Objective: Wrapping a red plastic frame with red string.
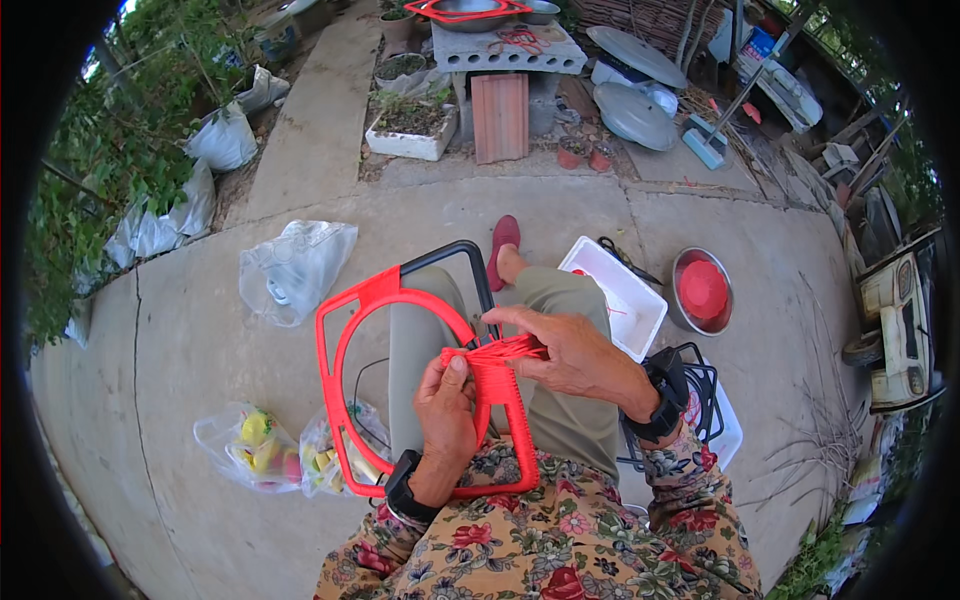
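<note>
The person sits with a red plastic-wrapped frame with a rounded handle loop [345,350] resting across the lap, its black unwrapped metal end [455,255] pointing away from the body. The left hand [445,410] has its grip closed on the frame's right bar, thumb pressed on the bundle of red plastic cord [497,358] wound there. The right hand [565,350] pinches the same cord from the other side, fingers closed on the strands. On the concrete floor [200,340] to the left lie clear plastic bags of coloured pieces [255,445]; to the right sit a white rectangular tray [625,300] and a steel bowl with a red lid [702,290]
</note>
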A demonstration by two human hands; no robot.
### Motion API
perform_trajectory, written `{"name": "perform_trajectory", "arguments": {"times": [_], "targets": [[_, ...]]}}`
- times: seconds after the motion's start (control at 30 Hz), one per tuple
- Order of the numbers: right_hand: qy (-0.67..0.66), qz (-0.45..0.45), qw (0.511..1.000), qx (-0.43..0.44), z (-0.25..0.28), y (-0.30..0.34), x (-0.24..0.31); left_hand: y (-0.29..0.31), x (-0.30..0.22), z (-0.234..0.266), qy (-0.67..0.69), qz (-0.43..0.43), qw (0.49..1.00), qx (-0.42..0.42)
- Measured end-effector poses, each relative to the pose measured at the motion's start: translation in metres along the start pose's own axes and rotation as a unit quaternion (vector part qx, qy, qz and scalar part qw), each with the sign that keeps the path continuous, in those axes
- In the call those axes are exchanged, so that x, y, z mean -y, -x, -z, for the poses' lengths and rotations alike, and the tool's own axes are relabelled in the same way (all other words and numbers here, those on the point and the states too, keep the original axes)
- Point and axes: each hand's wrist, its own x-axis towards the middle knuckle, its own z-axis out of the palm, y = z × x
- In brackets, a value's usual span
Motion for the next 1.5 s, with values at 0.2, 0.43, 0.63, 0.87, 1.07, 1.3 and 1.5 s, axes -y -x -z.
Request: {"name": "perform_trajectory", "arguments": {"times": [0.2,0.43,0.63,0.87,1.07,1.3,1.5], "targets": [[-0.096,-0.069,0.992,-0.049,0.008,0.01,-0.009,0.001,-0.003,-0.002,0.028,0.023,0.999,-0.006],[-0.349,-0.132,0.927,-0.032,0.016,0.023,-0.019,-0.001,-0.004,0.008,0.071,0.055,0.996,-0.003],[-0.471,-0.099,0.874,-0.064,0.013,0.031,-0.027,-0.007,-0.002,0.019,0.153,0.147,0.977,-0.027],[-0.481,-0.126,0.865,-0.067,0.003,0.036,-0.035,-0.004,-0.007,0.021,0.183,0.153,0.971,0.007],[-0.305,-0.184,0.928,-0.109,0.004,0.032,-0.038,0.0,-0.008,0.016,0.192,0.129,0.971,0.054],[0.072,0.05,0.982,-0.167,-0.01,0.008,0.022,0.003,-0.006,0.008,0.1,0.055,0.991,0.077],[0.194,0.088,0.968,-0.134,-0.039,0.009,0.008,0.009,-0.009,0.001,0.045,0.027,0.994,0.097]]}}
